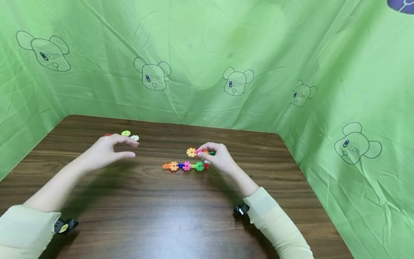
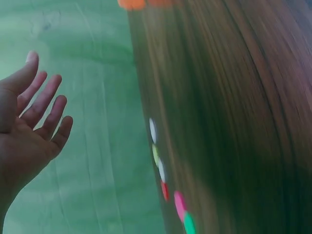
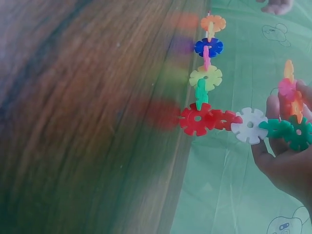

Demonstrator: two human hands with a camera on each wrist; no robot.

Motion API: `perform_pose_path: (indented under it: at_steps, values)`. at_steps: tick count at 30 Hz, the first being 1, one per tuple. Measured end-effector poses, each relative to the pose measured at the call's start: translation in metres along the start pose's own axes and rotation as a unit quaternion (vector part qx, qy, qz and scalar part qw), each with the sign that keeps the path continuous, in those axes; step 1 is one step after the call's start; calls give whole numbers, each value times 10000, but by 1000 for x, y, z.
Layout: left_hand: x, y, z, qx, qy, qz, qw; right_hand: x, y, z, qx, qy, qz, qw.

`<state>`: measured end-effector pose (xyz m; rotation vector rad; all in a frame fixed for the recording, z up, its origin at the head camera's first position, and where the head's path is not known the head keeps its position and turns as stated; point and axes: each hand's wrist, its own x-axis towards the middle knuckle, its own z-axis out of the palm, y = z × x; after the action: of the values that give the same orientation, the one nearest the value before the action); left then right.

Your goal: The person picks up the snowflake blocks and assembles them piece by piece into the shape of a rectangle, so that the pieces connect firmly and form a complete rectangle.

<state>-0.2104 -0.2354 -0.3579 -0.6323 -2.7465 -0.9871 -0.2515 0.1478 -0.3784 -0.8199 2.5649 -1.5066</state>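
Note:
A chain of interlocking flower-shaped plastic discs (image 1: 186, 166) in several colours rests on the wooden table and bends back on itself at its right end. My right hand (image 1: 222, 158) pinches the chain's far part between thumb and fingers, by the pink disc (image 3: 287, 88) and orange disc (image 3: 296, 106). In the right wrist view, red discs (image 3: 196, 119), a white disc (image 3: 249, 126) and green discs (image 3: 300, 132) link the bend to that hand. My left hand (image 1: 105, 151) hovers above the table at left, fingers spread and holding nothing, near loose discs.
Loose discs lie at the table's back left: a yellow-green one (image 1: 125, 133), a white one (image 1: 134, 137) and a red one (image 1: 107, 135) partly behind the left hand. Green cloth (image 1: 194, 100) with printed bear heads hangs around the brown wooden table (image 1: 155, 212).

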Motion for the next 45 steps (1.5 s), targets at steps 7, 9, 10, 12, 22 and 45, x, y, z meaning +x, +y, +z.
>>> perform_pose_path:
  at_steps: [7, 9, 10, 12, 22, 45]
  values:
    - [-19, -40, -24, 546, -237, -247, 9979, 0, 1, -1, 47, -32, 75, 10000]
    - [-22, -54, -29, 709, -307, -226, 9968, 1, 1, -1, 153, -50, 107, 9998]
    - [-24, -60, -32, 781, -343, -220, 9961, 1, 1, -1, 205, -62, 117, 9997]
    - [-26, -74, -35, 895, -418, -251, 9948, 1, -2, -2, 310, -110, 173, 9993]
    - [-35, -126, -45, 1360, -696, -337, 9877, -6, -32, -8, 691, -378, 319, 9964]
    - [-35, -156, -37, 1384, -1092, -735, 9816, -5, -26, -7, 548, -448, 351, 9969]
